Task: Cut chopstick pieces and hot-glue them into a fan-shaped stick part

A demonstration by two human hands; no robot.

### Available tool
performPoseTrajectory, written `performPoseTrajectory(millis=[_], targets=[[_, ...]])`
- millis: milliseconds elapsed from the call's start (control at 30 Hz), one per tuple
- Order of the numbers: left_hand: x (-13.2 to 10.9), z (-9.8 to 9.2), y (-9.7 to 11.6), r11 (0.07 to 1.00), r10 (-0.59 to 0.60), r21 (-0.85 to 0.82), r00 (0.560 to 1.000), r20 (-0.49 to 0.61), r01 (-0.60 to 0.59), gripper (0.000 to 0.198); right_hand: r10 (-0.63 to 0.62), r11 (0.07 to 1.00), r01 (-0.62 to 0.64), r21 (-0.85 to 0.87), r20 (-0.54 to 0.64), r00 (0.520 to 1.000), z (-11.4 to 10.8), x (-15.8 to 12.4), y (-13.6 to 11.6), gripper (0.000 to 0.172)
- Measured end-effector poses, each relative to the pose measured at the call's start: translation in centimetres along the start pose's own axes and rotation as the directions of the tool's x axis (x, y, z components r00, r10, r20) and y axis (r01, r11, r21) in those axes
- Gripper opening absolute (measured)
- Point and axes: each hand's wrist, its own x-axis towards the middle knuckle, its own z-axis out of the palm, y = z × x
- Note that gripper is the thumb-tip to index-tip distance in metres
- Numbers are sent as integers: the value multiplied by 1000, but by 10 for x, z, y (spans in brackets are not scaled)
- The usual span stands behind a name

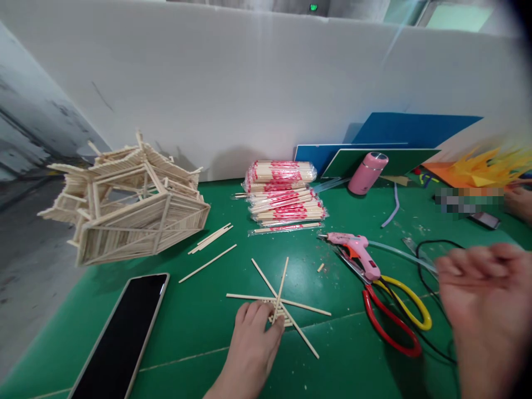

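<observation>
My left hand (pixel 254 337) is closed with fingertips and thumb on a small bundle of short cut sticks, joined with long crossed chopsticks (pixel 301 331) that fan out in a star shape on the green table. Raised at the right edge, my right hand (pixel 484 296) has its fingers curled; what they hold, if anything, is hidden. Between the hands lies a pink hot glue gun (pixel 355 249) with a clear glue stick in its back. It rests on pliers-like cutters with red (pixel 390 327) and yellow handles. One tiny stick piece (pixel 320 267) lies near the nozzle.
A model house of wooden sticks (pixel 137 205) stands at left, above a phone (pixel 122 338). Loose chopsticks (pixel 210 261) lie nearby. Wrapped chopsticks (pixel 286 205) are piled at the back, beside a pink bottle (pixel 368 173) and leaning boards (pixel 415 133). Another person's hand (pixel 519 202) shows far right.
</observation>
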Motion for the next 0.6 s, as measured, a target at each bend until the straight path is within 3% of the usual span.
performPoseTrajectory(millis=[33, 67, 100, 167, 267, 367, 433, 500, 533, 600], targets=[[0, 0, 0, 1000, 0, -1, 1000, -1, 0, 18, 79, 992, -87, 94, 86, 993, 12, -13, -1, 30], [0, 0, 1, 1000, 1, -4, 1000, -6, -1, 18, 140, 979, -168, 112, 228, 964, 24, -26, -2, 32], [0, 0, 1, 1000, 2, -8, 1000, -14, -2, 19, 164, 976, -198, 90, 292, 942, 33, -38, -1, 36], [1, -1, 2, 1000, 10, -22, 999, -32, -11, 19, 204, 974, -227, 17, 378, 903, 45, -56, 3, 39], [1, -1, 2, 1000, 11, -29, 999, -37, -12, 19, 246, 964, -166, -205, 472, 847, 45, -65, 16, 37], [1, -1, 2, 1000, 8, -26, 999, -40, -9, 19, 224, 869, 82, -488, 534, 815, 37, -63, 33, 14], [1, -1, 1, 1000, 9, -27, 999, -35, -10, 18, 106, 634, 411, -655, 600, 793, 35, -62, 44, 21], [1, -1, 1, 1000, 4, -24, 1000, -24, -4, 17, -10, 399, 616, -679, 669, 744, 37, -61, 55, 29], [1, -2, 1, 1000, 0, -21, 1000, -22, -1, 17, -39, 357, 665, -656, 701, 712, 41, -61, 60, 29], [2, -3, 2, 1000, -6, -15, 1000, -18, 6, 16, -48, 363, 723, -588, 763, 645, 50, -60, 67, 27]])
